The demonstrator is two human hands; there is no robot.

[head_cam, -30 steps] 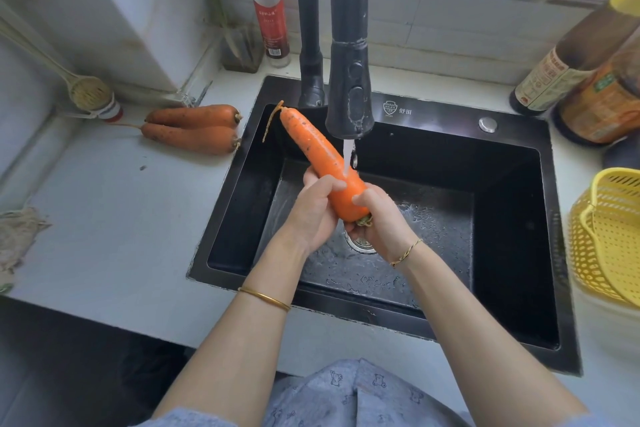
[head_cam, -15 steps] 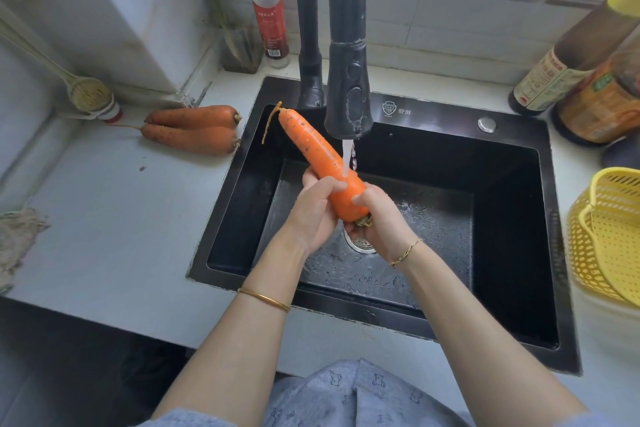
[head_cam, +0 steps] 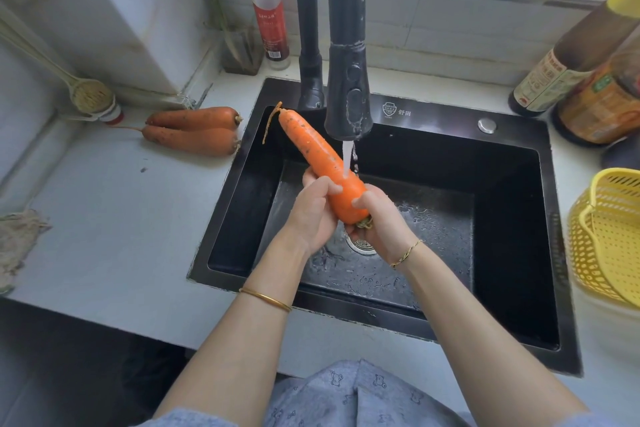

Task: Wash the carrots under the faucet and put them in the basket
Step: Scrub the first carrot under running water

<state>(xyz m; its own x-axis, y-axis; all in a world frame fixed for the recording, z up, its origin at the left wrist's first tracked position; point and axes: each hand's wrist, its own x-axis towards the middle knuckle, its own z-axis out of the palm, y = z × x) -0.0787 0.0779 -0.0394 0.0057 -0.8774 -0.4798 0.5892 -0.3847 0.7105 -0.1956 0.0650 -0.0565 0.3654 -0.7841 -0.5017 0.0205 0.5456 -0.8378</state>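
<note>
The left hand curls its fingers round the thick lower half of a long orange carrot, thumb across the top, while the right hand grips the stem end just right of them, over the black rectangular sink. The carrot's thin tip slants up and away to the left of the fingers, and water from the black faucet spray head lands on it just beyond the left thumb. Two duller orange carrots lie on the white counter well left of the fingers; the yellow perforated plastic basket stands well to their right.
</note>
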